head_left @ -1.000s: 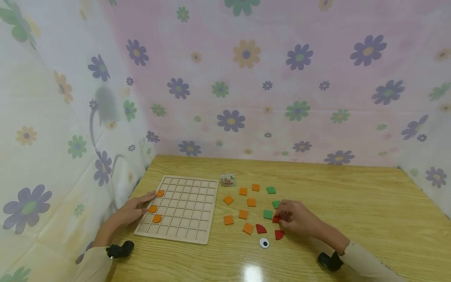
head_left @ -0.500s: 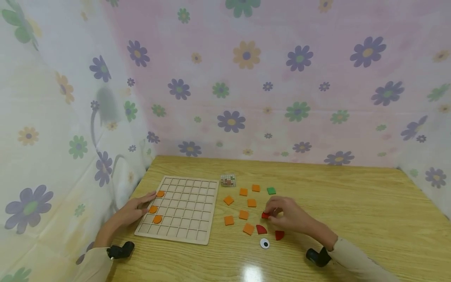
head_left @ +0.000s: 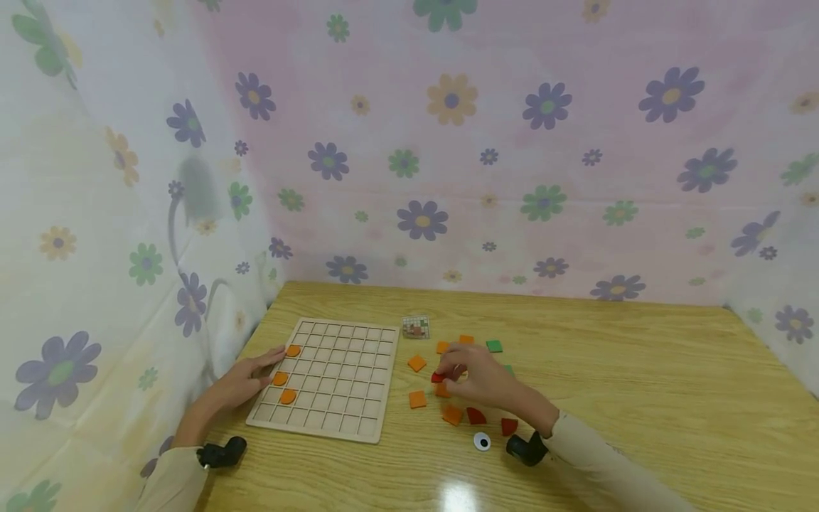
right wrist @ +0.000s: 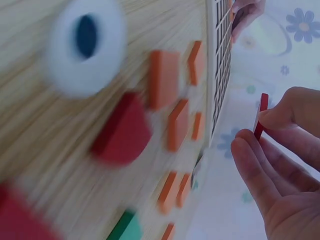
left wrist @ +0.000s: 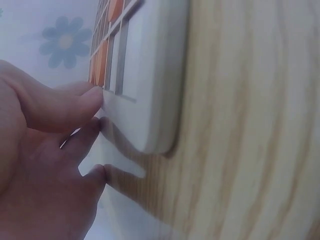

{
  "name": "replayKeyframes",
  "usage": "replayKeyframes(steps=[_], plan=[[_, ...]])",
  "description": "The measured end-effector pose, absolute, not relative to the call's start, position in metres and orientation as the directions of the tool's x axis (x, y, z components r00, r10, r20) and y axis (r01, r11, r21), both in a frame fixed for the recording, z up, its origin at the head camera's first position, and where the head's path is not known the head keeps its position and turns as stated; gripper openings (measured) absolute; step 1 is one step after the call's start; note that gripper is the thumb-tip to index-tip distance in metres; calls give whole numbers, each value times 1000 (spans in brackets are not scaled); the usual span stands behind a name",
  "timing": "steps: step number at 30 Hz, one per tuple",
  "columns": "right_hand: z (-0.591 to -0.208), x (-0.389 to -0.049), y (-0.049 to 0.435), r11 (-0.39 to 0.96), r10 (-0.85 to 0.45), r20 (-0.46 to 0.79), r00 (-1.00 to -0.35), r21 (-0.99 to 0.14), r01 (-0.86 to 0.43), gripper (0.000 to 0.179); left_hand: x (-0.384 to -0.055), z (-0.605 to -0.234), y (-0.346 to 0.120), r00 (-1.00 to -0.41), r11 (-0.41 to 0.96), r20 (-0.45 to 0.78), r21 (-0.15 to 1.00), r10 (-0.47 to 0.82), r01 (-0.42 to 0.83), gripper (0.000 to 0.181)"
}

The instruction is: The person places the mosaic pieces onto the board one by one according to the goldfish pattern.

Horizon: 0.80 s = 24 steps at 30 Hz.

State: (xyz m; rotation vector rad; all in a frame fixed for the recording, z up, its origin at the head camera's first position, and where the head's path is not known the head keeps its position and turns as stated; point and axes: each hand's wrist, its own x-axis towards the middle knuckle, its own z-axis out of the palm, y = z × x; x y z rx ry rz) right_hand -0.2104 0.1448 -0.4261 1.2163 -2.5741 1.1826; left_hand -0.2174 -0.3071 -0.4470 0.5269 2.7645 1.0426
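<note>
A pale wooden grid board [head_left: 339, 378] lies on the left of the table, with 3 orange pieces [head_left: 288, 397] in cells along its left side. My left hand [head_left: 238, 382] rests at the board's left edge, thumb and fingertips touching its rim in the left wrist view. Between thumb and fingers my right hand [head_left: 478, 373] pinches a thin red piece [right wrist: 261, 116], raised above the loose orange squares [head_left: 417, 399]. That hand hides part of the scattered pieces.
Two red quarter-round pieces [head_left: 476, 415] and a white eye disc [head_left: 483, 441] lie nearer the front. Green squares [head_left: 494, 345] lie toward the right. Behind the board's right corner is a small patterned card [head_left: 416, 327]. Floral cloth [head_left: 422, 220] hangs behind the table.
My right hand has lifted the red piece from beside the green squares and carried it left, over the orange squares. The left hand stays at the board's edge.
</note>
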Motion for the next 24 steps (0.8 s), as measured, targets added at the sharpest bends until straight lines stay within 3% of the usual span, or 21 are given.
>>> replayKeyframes(steps=[24], plan=[[-425, -230, 51, 384, -634, 306, -711, -673, -632, 10, -216, -452, -307, -931, 717, 12, 634, 364, 289, 54]])
